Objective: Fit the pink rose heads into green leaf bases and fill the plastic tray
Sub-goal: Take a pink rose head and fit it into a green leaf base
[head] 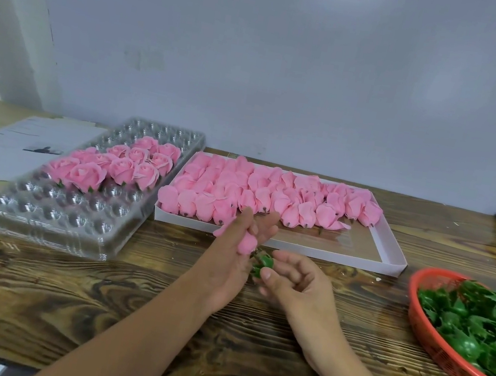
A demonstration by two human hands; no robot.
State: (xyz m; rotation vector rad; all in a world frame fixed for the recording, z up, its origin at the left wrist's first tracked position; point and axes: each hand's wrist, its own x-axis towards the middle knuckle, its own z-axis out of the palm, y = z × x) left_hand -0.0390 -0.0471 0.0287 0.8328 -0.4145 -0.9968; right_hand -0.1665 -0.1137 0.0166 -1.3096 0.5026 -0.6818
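From the head view, both hands meet over the wooden surface (123, 298), just in front of the white box (295, 248). The left hand (236, 251) grasps a pink rose head (247, 243) between palm and fingers, with the upper fingers straight, and the bloom's stem end seems turned toward the other hand. The right hand (296, 281) pinches a green leaf base (261, 265) at thumb and fingertips, its cup facing the rose; the two parts are held close and in line, apparently so the base can be pushed on. Whether they already touch I cannot tell.

The rose in hand looks soft, matte and closed, like the rows of unfitted heads (271, 195) lying on their sides in the white box. Finished roses (119, 166) sit upright and opened in the middle rows of the clear plastic tray (38, 218) to the left, within easy reach of the left hand; its near and far cups are unfilled, so much of the task remains. Spare leaf bases fill the red basket (423, 328) on the right, beside the hand that draws from it. Printed paper (1, 143) lies behind the tray
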